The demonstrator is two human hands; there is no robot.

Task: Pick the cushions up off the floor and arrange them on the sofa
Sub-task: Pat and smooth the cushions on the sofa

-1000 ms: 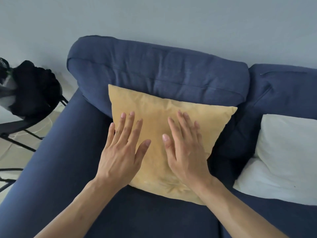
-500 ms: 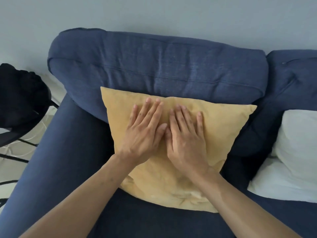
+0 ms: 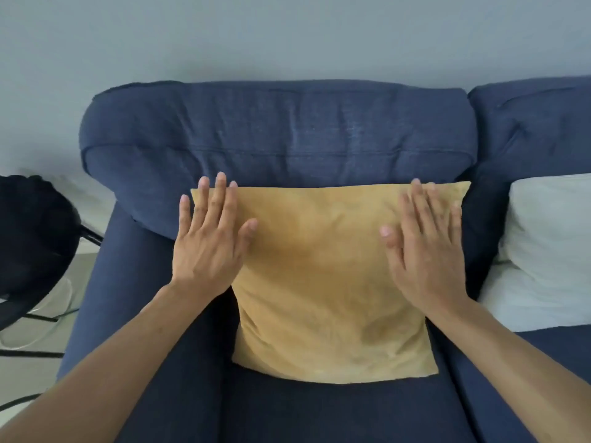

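Note:
A mustard-yellow cushion [image 3: 323,282] leans against the back of the dark blue sofa [image 3: 278,135], its lower edge on the seat. My left hand [image 3: 208,247] lies flat over the cushion's upper left corner, fingers spread. My right hand [image 3: 425,251] lies flat on its upper right part, fingers spread too. Neither hand grips anything. A white cushion [image 3: 543,251] rests on the sofa to the right, partly cut off by the frame edge.
A black chair with a dark bag [image 3: 35,244] stands on the pale floor left of the sofa arm [image 3: 96,298]. A grey wall [image 3: 287,36] rises behind the sofa.
Both hands slid apart from the cushion's middle to its upper corners. The yellow cushion now sits squarer and more upright against the sofa back.

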